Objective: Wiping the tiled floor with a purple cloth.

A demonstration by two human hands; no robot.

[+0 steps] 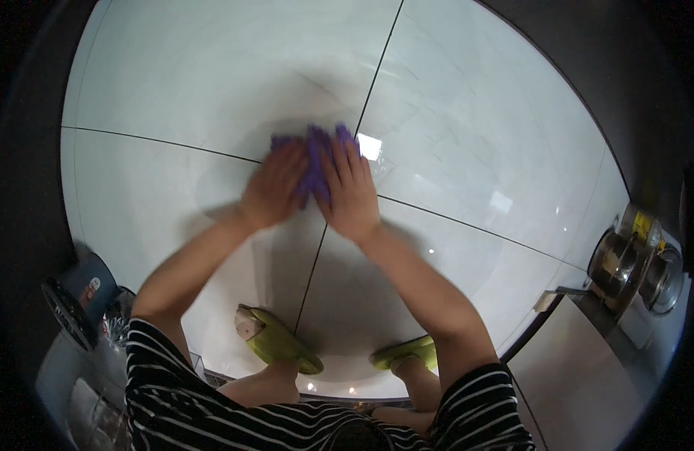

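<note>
A crumpled purple cloth (317, 163) lies on the glossy pale floor tiles (223, 73), around where two dark joints cross. My left hand (275, 183) presses on the cloth's left part with its fingers stretched forward, slightly blurred. On the right part of the cloth rests my right hand (350, 189), palm down, fingers spread a little. The two hands are side by side, with purple fabric showing between them and past the fingertips. Whatever part of the cloth is under the palms is hidden.
Green slippers (279, 341) are on my feet below my arms. At the lower left stands a dark blue cylindrical container (90, 282) beside shiny plastic. Metal pots (612, 262) sit at the right, near a light cabinet panel (584, 349). Dark surfaces border the floor.
</note>
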